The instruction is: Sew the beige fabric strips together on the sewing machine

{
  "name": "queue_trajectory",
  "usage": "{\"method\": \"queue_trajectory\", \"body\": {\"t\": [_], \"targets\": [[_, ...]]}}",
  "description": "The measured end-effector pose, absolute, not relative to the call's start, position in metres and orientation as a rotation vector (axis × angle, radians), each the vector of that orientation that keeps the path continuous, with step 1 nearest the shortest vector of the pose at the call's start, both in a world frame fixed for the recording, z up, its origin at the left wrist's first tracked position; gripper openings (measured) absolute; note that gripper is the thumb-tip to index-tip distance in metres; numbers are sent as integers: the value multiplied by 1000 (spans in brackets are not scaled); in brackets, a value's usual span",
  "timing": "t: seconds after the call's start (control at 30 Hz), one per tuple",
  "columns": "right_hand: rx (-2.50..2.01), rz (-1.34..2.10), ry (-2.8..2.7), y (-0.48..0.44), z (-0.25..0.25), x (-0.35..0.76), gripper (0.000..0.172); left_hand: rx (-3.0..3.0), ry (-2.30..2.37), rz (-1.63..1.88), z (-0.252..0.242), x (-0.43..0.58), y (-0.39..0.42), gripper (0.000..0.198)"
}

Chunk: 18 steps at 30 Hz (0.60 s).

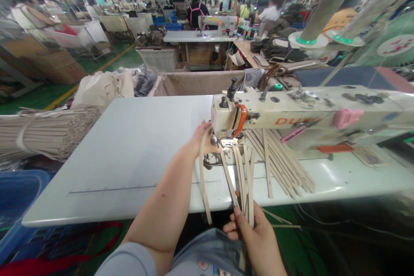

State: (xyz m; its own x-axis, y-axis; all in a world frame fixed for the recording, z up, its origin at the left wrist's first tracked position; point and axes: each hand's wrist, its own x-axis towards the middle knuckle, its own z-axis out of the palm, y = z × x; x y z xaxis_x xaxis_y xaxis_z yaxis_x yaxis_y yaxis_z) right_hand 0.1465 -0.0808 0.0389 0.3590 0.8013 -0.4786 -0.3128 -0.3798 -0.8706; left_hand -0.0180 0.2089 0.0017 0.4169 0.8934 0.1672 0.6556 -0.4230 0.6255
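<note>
My left hand (201, 140) lies at the needle area of a white sewing machine (223, 116), its thumb stretched toward the presser foot and apart from the fingers. The machine head partly hides those fingers. A narrow beige strap (203, 177) curves past this hand and hangs down over the table edge. My right hand (254, 233) is closed around several beige straps (241, 172) at the table's front edge. These straps run from the presser foot area down toward me. More loose straps (284, 164) lie fanned out under the machine arm.
The white sewing table (139, 138) stretches to the left, with a ruler marking near its front. A tied bundle of straps (48, 131) and a blue basket (22, 189) stand at left. Thread cones (323, 17) rise at right. A fabric-lined bin (200, 83) stands behind the table.
</note>
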Motion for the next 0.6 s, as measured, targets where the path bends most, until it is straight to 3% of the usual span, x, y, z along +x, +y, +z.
{"method": "queue_trajectory", "body": {"t": [0.3, 0.47, 0.6], "targets": [[-1425, 1508, -475, -92, 47, 165, 65, 2177, 1344, 619, 10, -23, 206, 122], [-1331, 1759, -310, -101, 45, 177, 57, 2215, 1398, 539, 13, -19, 203, 119], [-1306, 1761, -413, -110, 39, 178, 57, 2235, 1391, 557, 11, -20, 204, 118]]}}
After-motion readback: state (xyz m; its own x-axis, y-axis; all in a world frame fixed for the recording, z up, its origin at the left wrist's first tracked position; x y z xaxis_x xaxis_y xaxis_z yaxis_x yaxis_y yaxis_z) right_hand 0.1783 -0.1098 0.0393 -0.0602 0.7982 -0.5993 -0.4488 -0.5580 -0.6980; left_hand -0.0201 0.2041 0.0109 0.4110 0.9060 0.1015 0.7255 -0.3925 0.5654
